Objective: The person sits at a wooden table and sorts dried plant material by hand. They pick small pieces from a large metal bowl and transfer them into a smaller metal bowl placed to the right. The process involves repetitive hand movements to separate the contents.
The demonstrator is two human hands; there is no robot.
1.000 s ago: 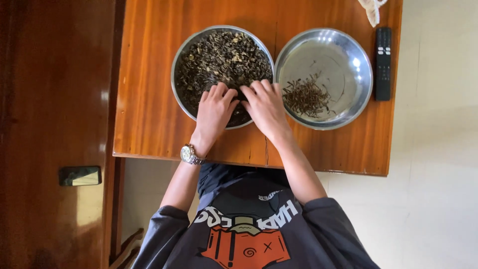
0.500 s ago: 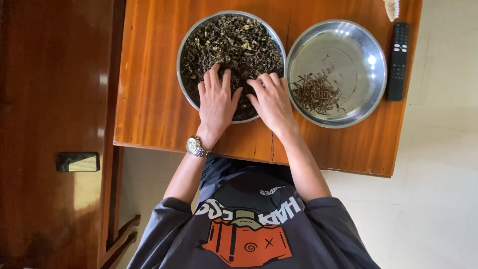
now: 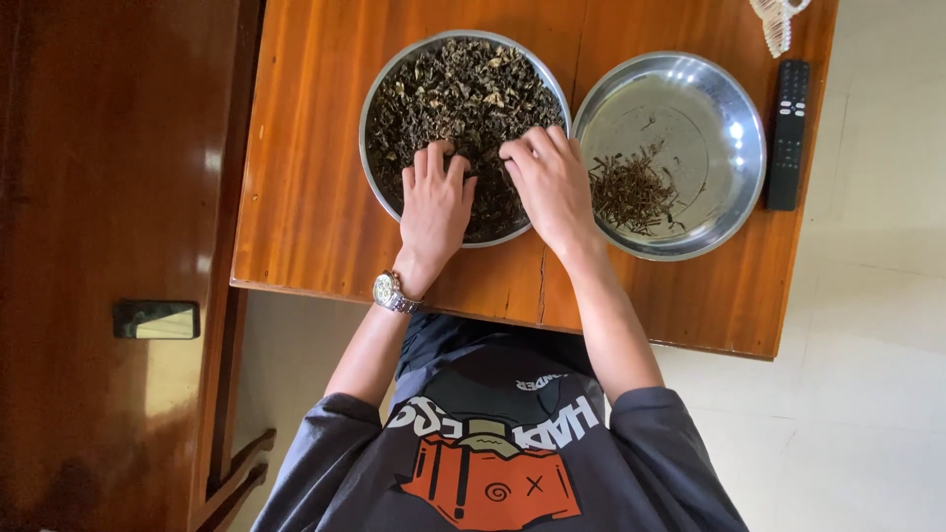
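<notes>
Both hands lay in the left bowl (image 3: 379, 89) of dried leaves (image 3: 458, 94). Left hand (image 3: 434, 207) at 6 o'clock of the bowl, fingers spread flat on the leaves. Right hand (image 3: 552, 182) at 4 o'clock, fingers curled into the leaves; pinch contents not discernible. Stem pile (image 3: 631, 192) in the right bowl (image 3: 739, 94) lay at 3 o'clock from the right hand, the nearer one.

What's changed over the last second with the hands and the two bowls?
Little. Both hands have stayed in the leaf bowl: the left hand has spread flat on the dried leaves, and the right hand has edged slightly up the bowl, fingers curled into them. Whether either grips anything cannot be told. The second bowl, its small twig pile and the remote look unchanged; the camera shifted a little.
</notes>
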